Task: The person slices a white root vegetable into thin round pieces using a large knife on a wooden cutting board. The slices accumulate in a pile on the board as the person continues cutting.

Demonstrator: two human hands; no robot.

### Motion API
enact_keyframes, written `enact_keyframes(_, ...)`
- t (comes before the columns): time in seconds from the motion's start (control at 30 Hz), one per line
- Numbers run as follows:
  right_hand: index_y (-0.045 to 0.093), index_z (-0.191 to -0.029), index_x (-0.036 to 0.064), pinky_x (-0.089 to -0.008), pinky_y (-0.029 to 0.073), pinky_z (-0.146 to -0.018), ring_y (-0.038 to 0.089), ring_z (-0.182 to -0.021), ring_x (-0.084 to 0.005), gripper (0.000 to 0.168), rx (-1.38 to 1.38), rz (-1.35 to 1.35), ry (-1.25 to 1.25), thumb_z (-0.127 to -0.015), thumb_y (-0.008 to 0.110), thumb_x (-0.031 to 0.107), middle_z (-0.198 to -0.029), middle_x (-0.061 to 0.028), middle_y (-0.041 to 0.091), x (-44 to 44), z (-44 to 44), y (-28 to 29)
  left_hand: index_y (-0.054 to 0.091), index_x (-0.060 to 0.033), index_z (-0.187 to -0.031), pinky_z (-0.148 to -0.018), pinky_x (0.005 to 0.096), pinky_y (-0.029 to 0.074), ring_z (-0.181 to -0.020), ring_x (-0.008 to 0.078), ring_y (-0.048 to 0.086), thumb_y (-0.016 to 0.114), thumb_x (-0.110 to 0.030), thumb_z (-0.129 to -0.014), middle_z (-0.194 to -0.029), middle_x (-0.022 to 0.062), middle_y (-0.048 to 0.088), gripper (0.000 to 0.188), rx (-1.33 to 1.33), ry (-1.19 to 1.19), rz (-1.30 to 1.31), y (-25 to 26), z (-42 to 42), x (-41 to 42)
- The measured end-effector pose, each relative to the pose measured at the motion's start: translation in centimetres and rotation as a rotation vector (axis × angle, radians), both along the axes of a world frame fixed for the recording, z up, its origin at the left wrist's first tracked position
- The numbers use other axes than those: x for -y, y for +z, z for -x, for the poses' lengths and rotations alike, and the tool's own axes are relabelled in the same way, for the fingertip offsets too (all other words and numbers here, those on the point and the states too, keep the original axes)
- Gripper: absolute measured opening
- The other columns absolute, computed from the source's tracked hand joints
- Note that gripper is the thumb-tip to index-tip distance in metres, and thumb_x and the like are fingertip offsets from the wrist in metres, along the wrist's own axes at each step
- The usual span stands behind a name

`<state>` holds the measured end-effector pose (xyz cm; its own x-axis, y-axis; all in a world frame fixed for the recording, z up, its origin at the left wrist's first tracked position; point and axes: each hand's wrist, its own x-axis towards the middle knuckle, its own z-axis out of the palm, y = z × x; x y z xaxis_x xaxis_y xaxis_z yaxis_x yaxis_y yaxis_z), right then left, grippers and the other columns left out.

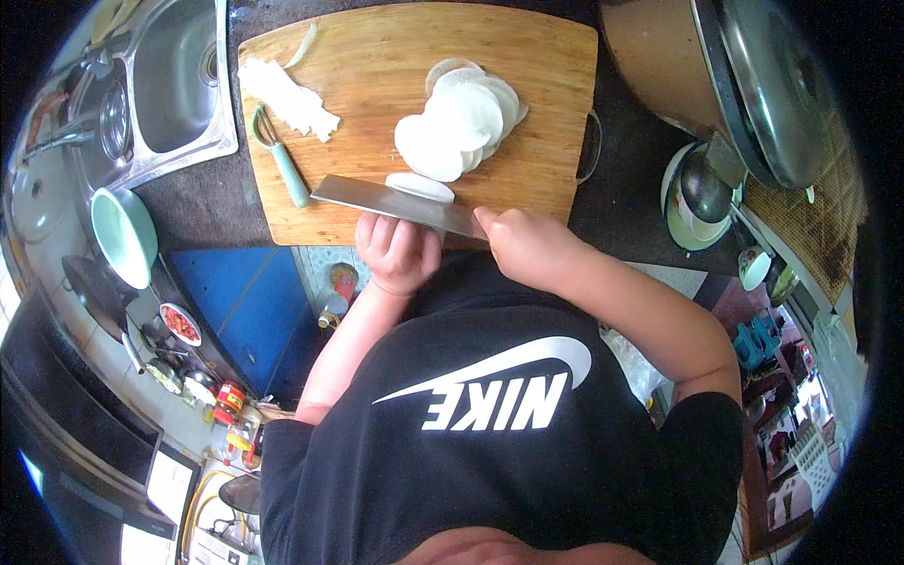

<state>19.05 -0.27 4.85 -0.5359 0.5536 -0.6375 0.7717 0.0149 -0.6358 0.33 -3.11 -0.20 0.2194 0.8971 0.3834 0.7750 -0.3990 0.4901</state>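
Observation:
My right hand (526,247) grips the handle end of a cleaver (395,203), whose broad metal blade points left across the near part of a wooden cutting board (367,70). Just below the blade, my left hand (399,251) is curled at the board's near edge, against a pale piece mostly hidden by blade and fingers. Beyond the blade stands a white vegetable slice (420,187), perhaps radish. Overlapping round white slices (466,116) are heaped farther up the board. At its left lie white strips (289,99) and a green-handled peeler (286,166).
A metal sink (173,78) is at upper left, with a mint-green bowl (123,236) below it. A large lidded pot (657,63) stands at upper right, near an enamel bowl (671,205) holding a ladle (706,191). A small dish of chopped red food (181,325) sits farther left.

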Motion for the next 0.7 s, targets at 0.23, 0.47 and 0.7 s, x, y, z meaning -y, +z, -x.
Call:
enact_keyframes(0.23, 0.056, -0.093, -0.004, -0.0451, 0.05, -0.062, 0.063, -0.073, -0.0372, 0.018, -0.079, -0.054, -0.052, -0.08, 0.046, 0.003, -0.075, -0.0236, 0.061, -0.2, 1.3, -1.9, 0.057, -0.0044, -0.069, -0.068, 0.0348, 0.043, -0.074, 0.0278, 0.055, 0.06, -0.004, -0.059, -0.079, 0.0098, 0.058, 0.011, -0.015, -0.002, -0.009, -0.5, 0.2, 0.5)
enact_keyframes(0.47, 0.064, -0.074, -0.001, -0.0442, 0.052, -0.066, 0.064, -0.075, -0.036, 0.015, -0.056, -0.138, -0.04, -0.076, 0.051, 0.007, -0.077, -0.0215, 0.063, -1.0, 3.0, -4.8, 0.056, -0.0047, -0.071, -0.074, 0.0374, 0.044, -0.074, 0.0279, 0.056, 0.058, -0.003, -0.061, -0.077, 0.0099, 0.058, 0.011, 0.015, 0.02, 0.0, -0.4, -0.3, 0.5)
enact_keyframes(0.7, 0.063, -0.075, -0.006, -0.0437, 0.051, -0.066, 0.062, -0.073, -0.0382, 0.015, -0.049, -0.025, 0.065, -0.075, 0.056, 0.007, -0.076, -0.028, 0.06, -4.4, 2.2, -6.1, 0.057, -0.0046, -0.073, -0.074, 0.0376, 0.044, -0.073, 0.028, 0.055, 0.057, 0.0, -0.062, -0.077, 0.0096, 0.058, 0.013, 0.032, 0.027, 0.011, -0.2, 0.3, 0.4)
